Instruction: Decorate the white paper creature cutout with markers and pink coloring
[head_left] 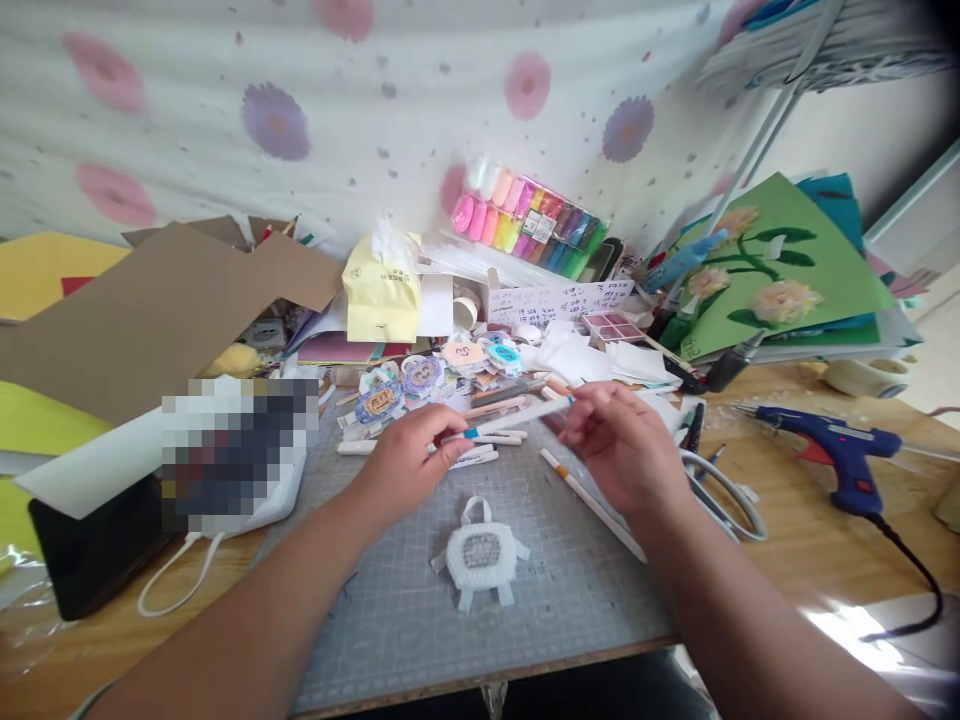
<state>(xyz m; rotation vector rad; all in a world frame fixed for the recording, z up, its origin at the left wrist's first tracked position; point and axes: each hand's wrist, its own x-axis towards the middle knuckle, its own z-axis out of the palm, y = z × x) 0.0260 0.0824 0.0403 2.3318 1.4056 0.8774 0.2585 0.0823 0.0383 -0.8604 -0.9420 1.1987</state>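
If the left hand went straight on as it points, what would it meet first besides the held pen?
Probably the loose pens beyond the left hand, though its height above them is unclear.

To your right, a blue hot-glue gun (pixel 840 440) lies on the wooden table (pixel 780 520), nearer you than a green card (pixel 832 222) bearing pale flowers (pixel 784 302). Ahead of you, a yellow tissue pack (pixel 382 292) stands left of multicoloured modelling clay (pixel 551 225); brown cardboard (pixel 142 315) lies to your left.

Head view, forward and down
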